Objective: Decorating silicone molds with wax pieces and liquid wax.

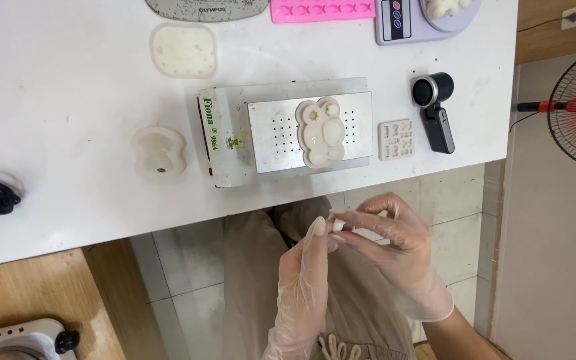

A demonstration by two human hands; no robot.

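Hands (358, 250) pinch small white piece (338, 225).

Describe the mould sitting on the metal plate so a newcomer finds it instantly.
Start at the white table, then the boxy machine at its near edge with a perforated metal plate on top. The mould lies on that plate: cream, lumpy, with round lobes. The other moulds lie on the bare table.

A white table (68, 80) fills the upper frame. At its centre sits a metal heating plate (288, 130). Around it lie pale moulds (183, 50), a scale (401, 20) and a small camera (435, 110).
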